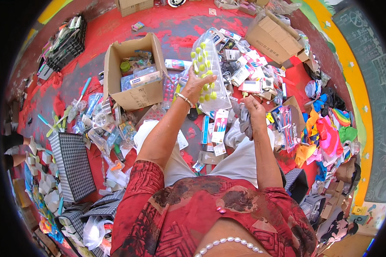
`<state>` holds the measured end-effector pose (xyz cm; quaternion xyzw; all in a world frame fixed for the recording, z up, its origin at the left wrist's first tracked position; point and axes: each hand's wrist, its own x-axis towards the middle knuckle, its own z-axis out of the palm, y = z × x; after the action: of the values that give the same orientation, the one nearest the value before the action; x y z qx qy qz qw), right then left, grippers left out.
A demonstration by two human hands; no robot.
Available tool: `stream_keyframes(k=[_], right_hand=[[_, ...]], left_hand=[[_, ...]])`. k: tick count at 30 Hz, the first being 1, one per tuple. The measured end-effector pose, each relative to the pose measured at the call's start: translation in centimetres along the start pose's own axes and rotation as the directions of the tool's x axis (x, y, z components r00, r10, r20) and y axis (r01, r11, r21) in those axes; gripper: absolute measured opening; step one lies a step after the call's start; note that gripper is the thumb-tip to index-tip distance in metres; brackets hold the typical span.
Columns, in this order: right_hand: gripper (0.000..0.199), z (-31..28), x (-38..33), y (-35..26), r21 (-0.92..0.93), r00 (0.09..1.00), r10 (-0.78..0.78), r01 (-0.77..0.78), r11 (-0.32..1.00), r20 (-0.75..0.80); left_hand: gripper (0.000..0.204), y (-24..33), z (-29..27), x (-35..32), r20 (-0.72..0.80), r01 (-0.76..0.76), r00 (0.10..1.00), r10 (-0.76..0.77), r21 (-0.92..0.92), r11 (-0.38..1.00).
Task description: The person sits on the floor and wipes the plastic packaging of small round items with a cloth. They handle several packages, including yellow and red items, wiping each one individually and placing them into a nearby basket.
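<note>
My left hand (196, 88) is closed on a clear plastic blister pack (221, 92) with rows of lime-green, round-ended pieces; the pack tilts upward over the pile. What the pieces are, I cannot tell. Bunched in my closed right hand (255, 112) is a grey cloth (245, 123), hanging down beside my right knee. Left of the pack stands an open cardboard box (135, 99) with packaged goods and a green round item inside. Between my legs lie white boxed packages (220, 126) with pink pictures. A heap of small boxed goods (248, 75) spreads beyond my right hand.
A closed-looking carton (272, 40) stands at the far right. Bright cloths (330, 137) are heaped on the right, near a chalkboard (369, 85). On the left are a checkered box (73, 167), a black crate (68, 49) and loose plastic packs (101, 120). Another person's feet (21, 156) show at the left edge.
</note>
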<state>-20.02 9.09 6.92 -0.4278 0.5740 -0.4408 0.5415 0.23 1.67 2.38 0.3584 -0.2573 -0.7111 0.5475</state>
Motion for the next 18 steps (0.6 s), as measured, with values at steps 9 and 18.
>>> stream_keyframes(k=[9,18], right_hand=[[0.059,5.6,-0.8,2.2,-0.797,0.762,-0.586,0.522,0.303,0.276],[0.055,6.4,-0.3,1.5,-0.893,0.675,-0.598,0.413,-0.177,0.431]], left_hand=[[0.05,-2.1,-2.2,1.7,0.448,0.182,0.894,-0.019,-0.324,0.928],[0.044,-0.2,-3.6,1.9,0.308,0.177,0.951,-0.024,-0.479,0.86]])
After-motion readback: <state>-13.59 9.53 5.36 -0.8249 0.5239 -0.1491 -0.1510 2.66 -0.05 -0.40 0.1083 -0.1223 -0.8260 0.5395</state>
